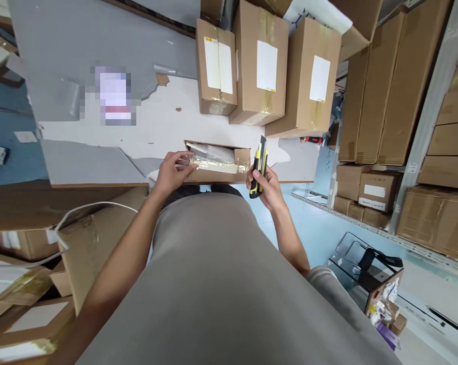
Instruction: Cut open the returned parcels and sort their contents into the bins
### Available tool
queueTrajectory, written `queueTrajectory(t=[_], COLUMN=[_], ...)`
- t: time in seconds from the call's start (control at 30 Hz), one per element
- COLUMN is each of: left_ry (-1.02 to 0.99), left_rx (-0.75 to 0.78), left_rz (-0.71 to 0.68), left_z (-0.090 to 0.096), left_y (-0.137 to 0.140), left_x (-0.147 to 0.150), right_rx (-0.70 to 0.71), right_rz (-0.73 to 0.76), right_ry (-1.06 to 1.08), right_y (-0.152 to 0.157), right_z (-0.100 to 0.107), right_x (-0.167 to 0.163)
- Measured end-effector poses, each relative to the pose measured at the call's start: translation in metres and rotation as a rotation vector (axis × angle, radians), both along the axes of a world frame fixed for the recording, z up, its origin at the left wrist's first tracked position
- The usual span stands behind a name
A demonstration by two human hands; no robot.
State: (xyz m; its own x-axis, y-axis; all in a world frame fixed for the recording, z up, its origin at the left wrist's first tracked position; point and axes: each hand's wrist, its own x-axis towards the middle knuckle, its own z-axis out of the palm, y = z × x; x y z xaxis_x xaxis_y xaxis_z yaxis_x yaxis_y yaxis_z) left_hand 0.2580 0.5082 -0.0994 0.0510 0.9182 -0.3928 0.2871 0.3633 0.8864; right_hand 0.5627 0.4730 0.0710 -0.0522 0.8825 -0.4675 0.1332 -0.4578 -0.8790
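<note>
A small cardboard box (214, 176) lies at the table's near edge, in front of my body. Its top is partly open, with clear tape and a white strip along the near side, and clear plastic wrapping (216, 152) shows inside. My left hand (172, 171) pinches the box's left end, thumb and fingers at the taped edge. Wrapped in my right hand (267, 186) is a yellow and black utility knife (258, 175), its blade pointing away from me. The knife is just beside the box's right end.
Three taped cardboard boxes with white labels (267, 66) stand at the back of the table. A red-handled tool (312, 139) lies by the right edge. A blurred-out pale object (115, 96) is at left. Shelves of cartons (379, 190) rise on the right; open cartons (27, 319) sit lower left.
</note>
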Motion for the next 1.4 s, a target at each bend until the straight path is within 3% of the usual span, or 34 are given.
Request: queueTrajectory(t=[0.1, 0.3, 0.5, 0.73, 0.87, 1.0, 1.17, 1.27, 1.4], left_ry=[0.015, 0.067, 0.127, 0.169, 0.210, 0.473, 0.330, 0.334, 0.377], left_rx=[-0.004, 0.008, -0.009, -0.063, -0.011, 0.276, 0.338, 0.338, 0.343], left_rz=[0.007, 0.030, 0.052, 0.068, 0.069, 0.017, -0.406, -0.469, -0.512], left_z=[0.000, 0.007, 0.014, 0.014, 0.019, 0.039, 0.060, 0.060, 0.054], left_y=[0.005, 0.010, 0.007, 0.006, -0.004, -0.014, -0.010, -0.005, -0.008], left_x=[0.000, 0.003, -0.003, -0.030, -0.023, 0.018, 0.084, 0.102, 0.102], right_rx=[0.033, -0.060, -0.190, -0.190, -0.164, -0.171, -0.190, -0.090, 0.080], right_rz=[-0.082, -0.220, -0.285, -0.218, -0.152, -0.138, -0.101, 0.090, 0.543], right_ry=[-0.012, -0.407, -0.185, -0.042, -0.053, -0.125, -0.197, -0.360, -0.516], right_y=[0.005, 0.010, 0.000, 0.003, 0.003, 0.000, -0.001, 0.005, 0.023], right_z=[-0.011, -0.080, -0.122, -0.143, -0.152, -0.156, -0.144, -0.119, -0.076], right_x=[-0.003, 0.037, 0.046, 0.038, 0.037, 0.042, 0.060, 0.077, 0.088])
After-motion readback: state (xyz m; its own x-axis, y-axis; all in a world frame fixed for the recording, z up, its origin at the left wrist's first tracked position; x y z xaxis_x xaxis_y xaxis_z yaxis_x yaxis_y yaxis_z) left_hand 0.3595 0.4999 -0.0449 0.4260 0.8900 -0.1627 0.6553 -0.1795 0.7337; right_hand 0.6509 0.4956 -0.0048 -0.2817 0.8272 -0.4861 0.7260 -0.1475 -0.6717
